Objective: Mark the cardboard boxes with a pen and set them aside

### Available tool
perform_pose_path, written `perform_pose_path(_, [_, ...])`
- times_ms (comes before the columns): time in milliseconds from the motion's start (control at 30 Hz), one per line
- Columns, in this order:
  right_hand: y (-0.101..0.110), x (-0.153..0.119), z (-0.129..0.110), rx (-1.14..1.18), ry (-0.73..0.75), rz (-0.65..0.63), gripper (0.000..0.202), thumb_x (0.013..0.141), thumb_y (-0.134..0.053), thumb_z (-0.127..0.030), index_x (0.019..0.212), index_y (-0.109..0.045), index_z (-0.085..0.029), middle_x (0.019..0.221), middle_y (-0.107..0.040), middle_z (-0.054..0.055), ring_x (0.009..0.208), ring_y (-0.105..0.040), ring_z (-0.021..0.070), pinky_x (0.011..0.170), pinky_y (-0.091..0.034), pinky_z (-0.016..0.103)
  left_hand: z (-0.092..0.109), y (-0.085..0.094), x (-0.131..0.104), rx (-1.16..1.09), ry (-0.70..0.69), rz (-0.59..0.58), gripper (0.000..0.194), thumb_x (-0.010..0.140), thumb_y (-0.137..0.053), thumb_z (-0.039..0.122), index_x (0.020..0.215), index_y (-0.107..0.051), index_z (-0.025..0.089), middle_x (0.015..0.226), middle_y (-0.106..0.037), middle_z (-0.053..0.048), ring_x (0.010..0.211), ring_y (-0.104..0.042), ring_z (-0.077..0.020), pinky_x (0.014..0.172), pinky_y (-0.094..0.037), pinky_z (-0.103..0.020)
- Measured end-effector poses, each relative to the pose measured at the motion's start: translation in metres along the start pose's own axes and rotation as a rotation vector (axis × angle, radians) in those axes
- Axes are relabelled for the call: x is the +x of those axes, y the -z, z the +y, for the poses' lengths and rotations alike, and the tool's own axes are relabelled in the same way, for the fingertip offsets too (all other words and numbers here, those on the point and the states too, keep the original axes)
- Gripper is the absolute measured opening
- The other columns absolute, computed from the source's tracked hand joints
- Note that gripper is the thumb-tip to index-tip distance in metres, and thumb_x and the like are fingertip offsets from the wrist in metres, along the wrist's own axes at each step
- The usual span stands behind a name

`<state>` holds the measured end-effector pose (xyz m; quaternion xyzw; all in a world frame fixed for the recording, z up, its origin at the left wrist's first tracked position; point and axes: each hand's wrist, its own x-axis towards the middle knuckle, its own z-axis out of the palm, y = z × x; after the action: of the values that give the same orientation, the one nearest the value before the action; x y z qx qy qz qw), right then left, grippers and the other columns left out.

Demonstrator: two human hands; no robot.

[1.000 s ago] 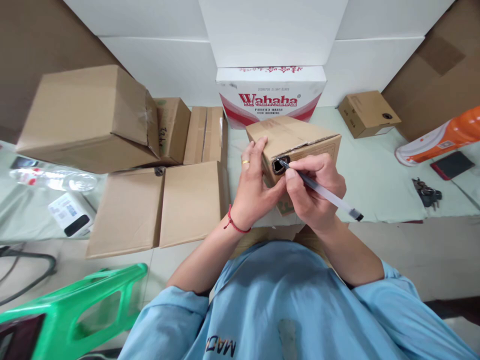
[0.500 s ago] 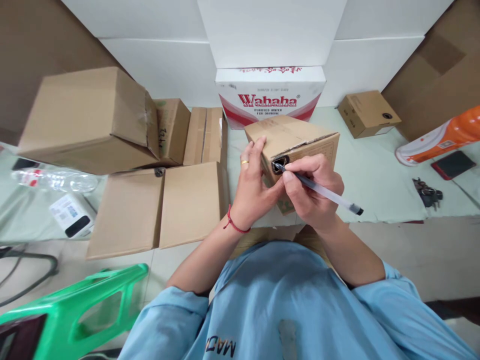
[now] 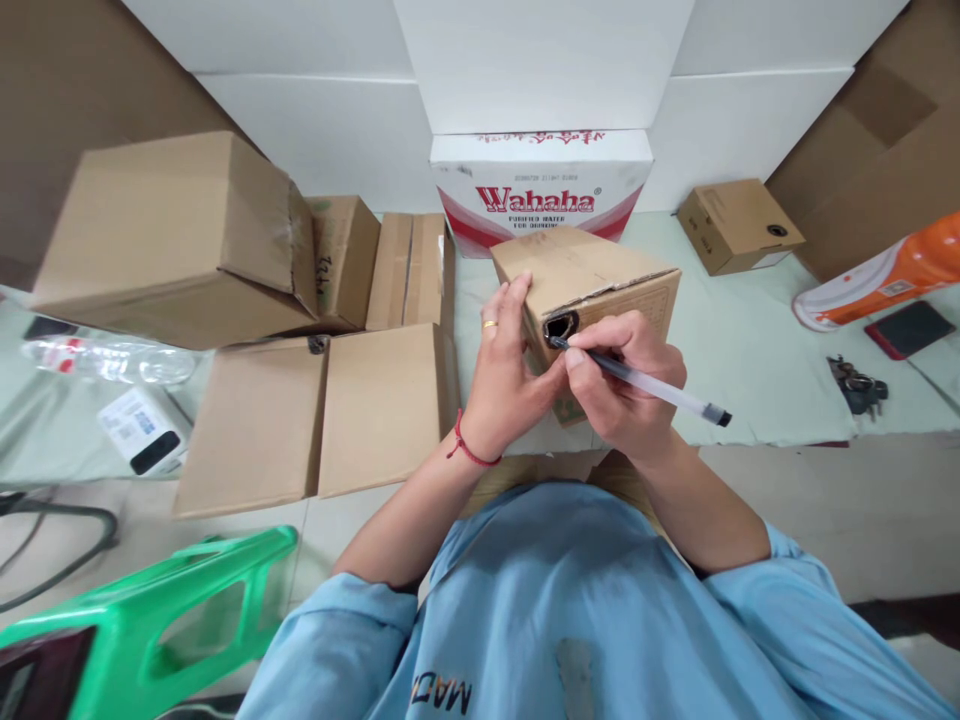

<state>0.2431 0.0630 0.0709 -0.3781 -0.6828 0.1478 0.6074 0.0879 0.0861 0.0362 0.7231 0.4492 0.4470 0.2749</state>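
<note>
A brown cardboard box [image 3: 585, 262] stands tilted on the table in front of me. A dark-rimmed hole [image 3: 559, 327] shows near the corner of its near side. My left hand [image 3: 510, 370], with a ring and a red cord bracelet, grips the box's left side, fingers along the top edge and thumb on the near face. Pinched in my right hand [image 3: 630, 380] is a pen [image 3: 660, 388] with a clear barrel and black end. Its tip touches or nearly touches the lower rim of the hole.
Several cardboard boxes [image 3: 172, 230] stand on the left. A white Wahaba-style printed carton reading "Wahaha" [image 3: 540, 190] is behind. To the right are a small box [image 3: 739, 225], an orange bottle [image 3: 885, 270], a phone [image 3: 909, 330] and keys [image 3: 859, 387]. A green stool [image 3: 150, 620] is lower left.
The pen tip has shifted slightly down and right, from inside the upper left of the hole to its lower rim. My left hand stays on the box.
</note>
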Motion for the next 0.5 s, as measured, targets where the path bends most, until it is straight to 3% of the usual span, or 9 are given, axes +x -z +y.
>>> perform_pose_path(333, [-0.0010,-0.0002,0.0003,-0.018,0.008,-0.019,0.010,0.090,-0.068,-0.014,0.091,-0.065,-0.023,0.071,-0.066,-0.006,0.054,-0.055,0.0077,0.055,-0.045,0.022,-0.0014,-0.0029,-0.0019,-0.058,0.042,0.003,0.086,0.097,-0.076,0.048,0.169,-0.032,0.030,0.173,-0.037,-0.019,0.165,-0.034,-0.0400,0.118,-0.055,-0.055])
perform_pose_path(500, [-0.0003,-0.0032,0.0036,-0.023,0.001,-0.027,0.011,0.088,-0.067,-0.013,0.088,-0.064,-0.023,0.071,-0.066,-0.006,0.055,-0.054,0.0080,0.054,-0.043,0.023,-0.0023,-0.0048,-0.0022,-0.097,0.042,0.005,0.084,0.096,-0.076,0.039,0.168,-0.033,0.029,0.172,-0.037,-0.019,0.163,-0.037,-0.0394,0.111,-0.061,-0.048])
